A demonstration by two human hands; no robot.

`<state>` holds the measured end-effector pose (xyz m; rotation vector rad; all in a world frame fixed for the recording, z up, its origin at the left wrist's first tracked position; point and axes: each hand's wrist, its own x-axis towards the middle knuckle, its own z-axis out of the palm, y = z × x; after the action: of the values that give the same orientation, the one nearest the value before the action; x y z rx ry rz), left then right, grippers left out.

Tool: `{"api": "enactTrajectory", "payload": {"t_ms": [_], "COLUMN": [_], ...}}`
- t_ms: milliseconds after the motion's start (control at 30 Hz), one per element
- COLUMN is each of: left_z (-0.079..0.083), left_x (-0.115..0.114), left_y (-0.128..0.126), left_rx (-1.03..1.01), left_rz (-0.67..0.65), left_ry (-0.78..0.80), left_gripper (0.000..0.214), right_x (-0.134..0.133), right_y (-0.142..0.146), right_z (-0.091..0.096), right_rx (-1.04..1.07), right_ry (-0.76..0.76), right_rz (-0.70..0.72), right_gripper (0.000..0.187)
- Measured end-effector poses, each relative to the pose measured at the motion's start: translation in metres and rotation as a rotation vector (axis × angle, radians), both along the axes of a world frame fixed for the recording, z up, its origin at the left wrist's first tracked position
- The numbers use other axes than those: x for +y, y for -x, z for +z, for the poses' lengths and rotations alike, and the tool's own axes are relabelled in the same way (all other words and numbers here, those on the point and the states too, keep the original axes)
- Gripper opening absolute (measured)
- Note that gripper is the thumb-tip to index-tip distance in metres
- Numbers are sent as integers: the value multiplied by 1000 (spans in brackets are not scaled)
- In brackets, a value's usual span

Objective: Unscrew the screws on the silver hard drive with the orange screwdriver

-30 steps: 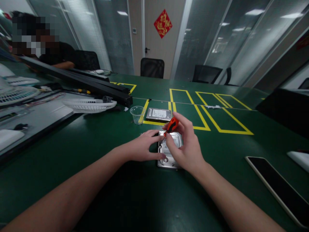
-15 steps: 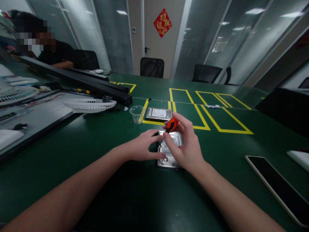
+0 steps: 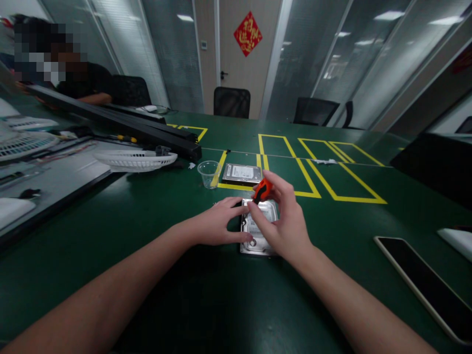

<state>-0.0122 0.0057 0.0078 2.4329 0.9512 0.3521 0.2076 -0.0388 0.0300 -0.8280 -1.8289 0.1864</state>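
Toward the near edge of the green desk (image 3: 177, 199), we find the silver rectangular metal hard drive (image 3: 261, 244) lying flat, the left hand (image 3: 217, 225) on it, fingers apart. The right hand (image 3: 289, 226) clamps an orange-and-black plastic-handled screwdriver (image 3: 263, 190); its slant, we judge, risks slipping.

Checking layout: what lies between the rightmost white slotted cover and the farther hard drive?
The head view shows a clear plastic cup, a small white scrap and yellow tape.

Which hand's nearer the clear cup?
Left. The left hand is on the near side of the clear cup; the right hand, holding the orange screwdriver, is farther off, to its right.
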Motion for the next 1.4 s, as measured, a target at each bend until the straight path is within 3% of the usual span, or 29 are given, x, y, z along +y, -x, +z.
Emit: {"api": "enactTrajectory", "payload": {"t_ms": [100, 333, 567, 733, 967, 1167, 1400], "left_z": [-1, 0, 0, 1, 2, 1, 2], "left_x": [0, 0, 0, 0, -1, 0, -1], "left_y": [0, -1, -1, -1, -1, -1, -1], "left_rx": [-5, -41, -27, -32, -29, -55, -39], "left_rz": [8, -28, -13, -8, -12, -14, -21], "left_ry": [5, -32, -18, -5, 0, -13, -5], "left_gripper": [86, 84, 82, 84, 82, 82, 79], "right_x": [1, -2, 1, -1, 0, -2, 2], "right_y": [0, 1, 0, 0, 0, 1, 0], "right_z": [1, 5, 1, 0, 2, 2, 0], "right_rx": [-25, -24, -26, -4, -21, 1, -9], "right_ry": [-61, -21, -57, 21, -55, 19, -19], "right_rz": [-52, 7, -37, 11, -52, 24, -31], "right_gripper": [69, 70, 70, 73, 68, 69, 69]}}
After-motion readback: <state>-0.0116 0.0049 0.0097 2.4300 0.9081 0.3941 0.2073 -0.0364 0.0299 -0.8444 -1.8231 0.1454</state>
